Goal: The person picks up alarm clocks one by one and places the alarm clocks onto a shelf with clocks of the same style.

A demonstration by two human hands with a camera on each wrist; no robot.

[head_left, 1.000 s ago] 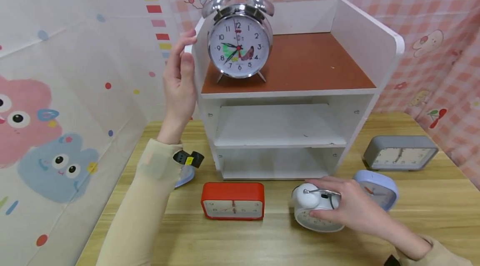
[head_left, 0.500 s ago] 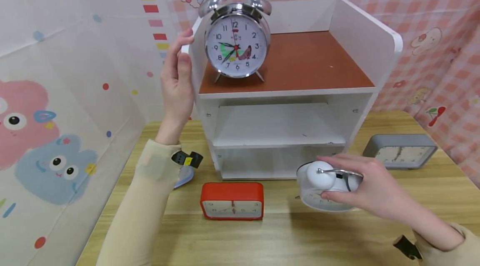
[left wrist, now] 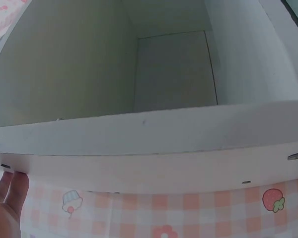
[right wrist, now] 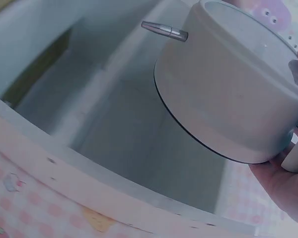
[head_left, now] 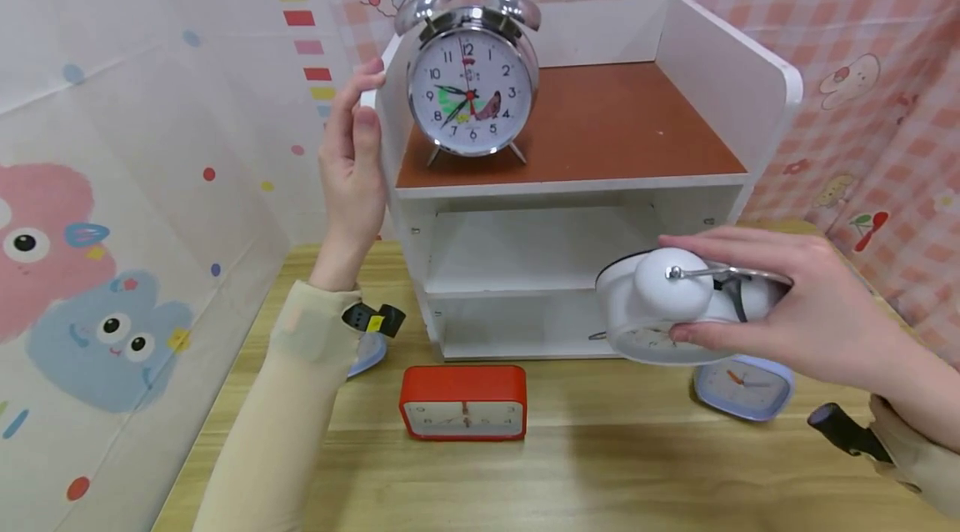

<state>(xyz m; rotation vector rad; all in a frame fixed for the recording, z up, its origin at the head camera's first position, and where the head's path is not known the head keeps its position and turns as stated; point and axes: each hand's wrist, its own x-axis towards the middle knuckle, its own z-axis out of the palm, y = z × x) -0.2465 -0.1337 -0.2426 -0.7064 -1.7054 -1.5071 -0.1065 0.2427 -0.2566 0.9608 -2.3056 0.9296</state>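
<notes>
My right hand holds a white twin-bell alarm clock by its top, near the bells and metal handle. The clock is tilted, its face mostly turned down, and it hangs in front of the lower compartments of a white shelf unit. In the right wrist view the clock's white body and one metal foot show close to the shelf. My left hand rests against the shelf's left side panel with fairly straight fingers. Near it, a silver twin-bell alarm clock stands upright on the brown top.
A red rectangular clock stands on the wooden table before the shelf. A light-blue clock lies on the right, below my right hand. Part of another blue object shows beside my left wrist. Patterned cloth hangs behind and at the left.
My right hand has lifted the white alarm clock off the table, up and slightly right, toward the shelf's compartments. My left hand has stayed on the side panel.
</notes>
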